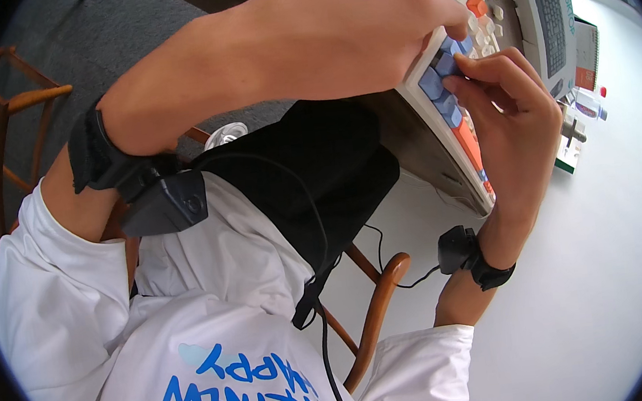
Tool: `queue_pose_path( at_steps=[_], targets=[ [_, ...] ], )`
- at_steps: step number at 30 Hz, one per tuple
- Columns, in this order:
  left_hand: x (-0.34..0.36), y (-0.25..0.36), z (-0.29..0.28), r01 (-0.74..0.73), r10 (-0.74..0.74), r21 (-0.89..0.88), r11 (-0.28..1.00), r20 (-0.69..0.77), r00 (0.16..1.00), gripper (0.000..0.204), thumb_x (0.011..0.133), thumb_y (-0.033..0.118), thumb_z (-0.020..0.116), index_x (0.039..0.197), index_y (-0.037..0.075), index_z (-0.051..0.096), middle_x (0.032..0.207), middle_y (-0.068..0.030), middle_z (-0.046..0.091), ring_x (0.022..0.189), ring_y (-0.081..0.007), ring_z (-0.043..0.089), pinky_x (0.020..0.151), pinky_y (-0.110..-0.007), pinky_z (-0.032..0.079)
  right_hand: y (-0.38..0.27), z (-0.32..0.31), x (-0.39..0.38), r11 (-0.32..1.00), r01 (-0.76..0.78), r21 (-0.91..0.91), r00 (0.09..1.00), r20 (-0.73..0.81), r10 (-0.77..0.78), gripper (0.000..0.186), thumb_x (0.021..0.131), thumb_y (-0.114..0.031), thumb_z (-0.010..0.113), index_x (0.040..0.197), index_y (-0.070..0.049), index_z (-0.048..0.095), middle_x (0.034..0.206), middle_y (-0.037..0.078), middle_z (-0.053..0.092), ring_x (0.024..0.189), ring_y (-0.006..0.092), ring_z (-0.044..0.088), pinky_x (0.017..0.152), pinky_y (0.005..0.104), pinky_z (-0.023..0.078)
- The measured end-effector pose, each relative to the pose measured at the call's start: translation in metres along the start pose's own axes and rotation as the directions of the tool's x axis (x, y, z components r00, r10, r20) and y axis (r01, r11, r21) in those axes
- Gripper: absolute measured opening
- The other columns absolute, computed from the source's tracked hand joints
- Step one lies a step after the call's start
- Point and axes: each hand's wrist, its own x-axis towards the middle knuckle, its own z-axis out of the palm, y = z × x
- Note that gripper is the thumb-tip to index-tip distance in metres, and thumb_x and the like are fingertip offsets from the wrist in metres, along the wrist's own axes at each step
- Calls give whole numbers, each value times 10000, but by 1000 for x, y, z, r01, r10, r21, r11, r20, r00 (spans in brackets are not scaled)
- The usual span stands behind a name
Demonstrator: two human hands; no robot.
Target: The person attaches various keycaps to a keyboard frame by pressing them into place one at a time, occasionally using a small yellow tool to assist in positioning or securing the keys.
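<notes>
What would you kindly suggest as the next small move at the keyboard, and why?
Perhaps press lightly on the blue keycap with the right hand to check its seating: those fingertips are right at it, and the left hand is at the keyboard too.

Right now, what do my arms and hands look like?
You're wearing loose, short white sleeves. On each side there's a black strap with a dark box and thin black cable. Your left hand and right hand are bare, no gloves visible.
</notes>
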Motion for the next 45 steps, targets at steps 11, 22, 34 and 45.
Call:
queue_pose_path(
  at_steps=[11, 22, 34, 45],
  targets=[
    [-2, -6, 8, -42, 45, 60, 997, -41, 998, 233, 930, 1, 563, 1148, -54, 623, 978, -282, 658, 917, -464, 660, 823, -475, 530, 18, -3, 5, 994, -2, 105, 998, 57, -4, 133, 810, 5, 825, 880, 27, 715, 860, 33, 639, 759, 125, 679, 731, 260, 550],
    [-3, -4, 7, -51, 57, 108, 993, -55, 997, 252, 934, -7, 571, 1170, -68, 631, 979, -277, 664, 908, -452, 669, 793, -467, 537, 23, 14, -3, 981, 26, 193, 1000, -22, -22, 138, 818, 37, 782, 928, 21, 701, 868, 37, 642, 747, 124, 640, 724, 256, 511],
    [-3, -5, 4, -34, 39, 96, 995, -47, 998, 261, 938, -12, 550, 1178, -75, 630, 1003, -274, 671, 936, -441, 670, 821, -462, 535, 27, 20, -7, 981, 82, 174, 992, -110, -63, 143, 834, 4, 797, 941, -10, 704, 876, 41, 650, 742, 126, 611, 664, 269, 499],
    [-2, -6, 5, -44, 46, 60, 997, -32, 998, 213, 941, 10, 560, 1137, -53, 611, 961, -258, 644, 912, -435, 658, 809, -459, 533, 15, 9, -14, 999, 46, -22, 990, -135, -48, 211, 806, 3, 823, 1008, -50, 793, 969, 60, 733, 843, 176, 727, 730, 282, 554]
  ],
)
